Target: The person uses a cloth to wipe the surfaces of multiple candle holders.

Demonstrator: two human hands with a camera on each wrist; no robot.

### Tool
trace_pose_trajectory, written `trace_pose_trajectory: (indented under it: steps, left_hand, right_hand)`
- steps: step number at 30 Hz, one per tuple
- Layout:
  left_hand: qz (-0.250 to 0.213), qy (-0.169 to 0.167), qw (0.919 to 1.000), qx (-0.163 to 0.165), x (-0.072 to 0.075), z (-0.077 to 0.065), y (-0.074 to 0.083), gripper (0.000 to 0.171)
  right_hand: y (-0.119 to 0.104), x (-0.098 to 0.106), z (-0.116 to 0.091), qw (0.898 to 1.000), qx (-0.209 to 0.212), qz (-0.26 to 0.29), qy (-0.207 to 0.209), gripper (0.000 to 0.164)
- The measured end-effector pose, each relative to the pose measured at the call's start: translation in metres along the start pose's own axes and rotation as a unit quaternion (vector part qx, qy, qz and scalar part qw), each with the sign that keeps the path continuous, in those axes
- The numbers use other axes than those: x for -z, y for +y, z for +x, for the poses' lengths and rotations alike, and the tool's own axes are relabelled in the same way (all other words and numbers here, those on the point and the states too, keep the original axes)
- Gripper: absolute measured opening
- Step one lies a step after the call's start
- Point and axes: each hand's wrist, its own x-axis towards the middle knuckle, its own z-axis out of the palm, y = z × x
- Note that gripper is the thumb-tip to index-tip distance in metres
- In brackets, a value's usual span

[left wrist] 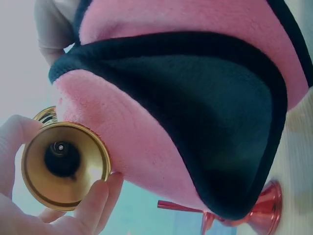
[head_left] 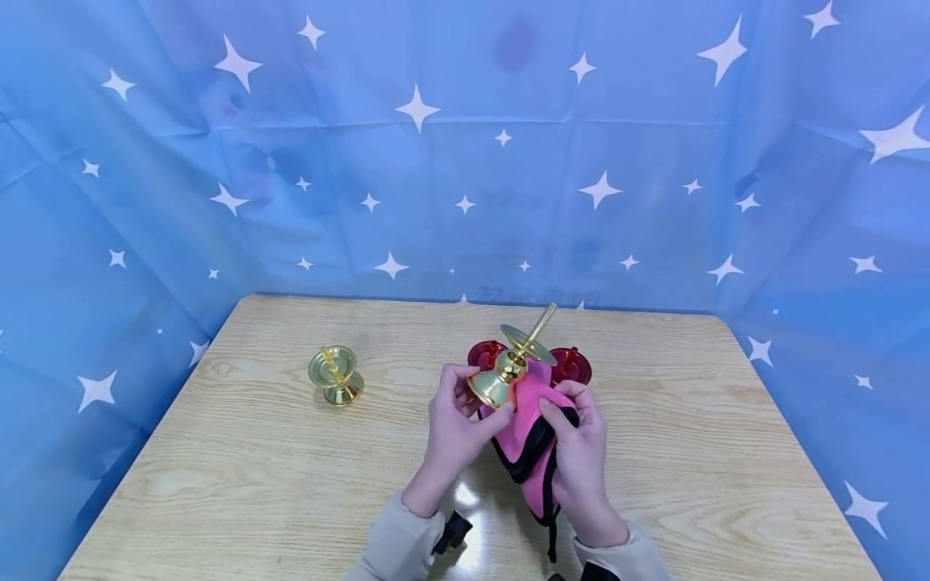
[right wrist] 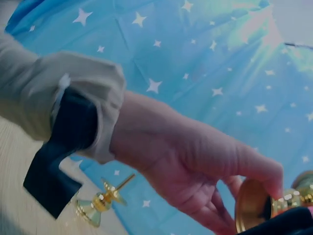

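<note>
My left hand [head_left: 452, 420] grips a shiny gold candlestick [head_left: 511, 365] by its bell-shaped base. The candlestick is tilted, its dish and thin stem pointing up and to the right. In the left wrist view the hollow underside of the base [left wrist: 66, 166] faces the camera, with fingers and thumb around its rim. Pink plush cloth [head_left: 526, 407] with black edging lies against the candlestick. My right hand [head_left: 584, 460] pinches the cloth at its black-edged border, thumb on top. A fold opens in the left wrist view, showing a dark lining [left wrist: 220, 107].
Another gold candlestick [head_left: 337, 375] stands on the left part of the wooden table [head_left: 240, 484]. Two red candlesticks, one left [head_left: 484, 353] and one right [head_left: 571, 365], stand behind the cloth, partly hidden. A blue star-printed curtain [head_left: 465, 161] surrounds the table's back and sides.
</note>
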Motion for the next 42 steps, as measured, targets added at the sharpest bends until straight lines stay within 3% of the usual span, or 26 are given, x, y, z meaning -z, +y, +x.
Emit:
trace_pose_trajectory:
  steps: [6, 10, 20, 36, 42]
  left_hand:
    - [-0.012, -0.018, 0.9978, 0.062, 0.005, 0.004, 0.002, 0.042]
    - [-0.034, -0.027, 0.9957, 0.082, 0.007, 0.005, 0.002, 0.039]
    - [-0.062, -0.033, 0.9935, 0.089, 0.010, 0.005, -0.001, 0.035]
    - [-0.091, -0.025, 0.9917, 0.088, 0.008, 0.004, -0.003, 0.032]
    - [-0.078, -0.025, 0.9921, 0.094, 0.008, 0.004, -0.004, 0.032]
  right_hand:
    - [0.009, -0.001, 0.000, 0.997, 0.066, -0.043, 0.002, 0.019]
    - [0.011, -0.001, 0.000, 0.991, 0.109, -0.071, -0.011, 0.016]
    - [0.013, -0.001, 0.002, 0.982, 0.152, -0.108, -0.038, 0.015]
    - [0.012, -0.001, 0.002, 0.954, 0.235, -0.176, -0.058, 0.016]
    - [0.013, -0.001, 0.003, 0.947, 0.256, -0.180, -0.067, 0.019]
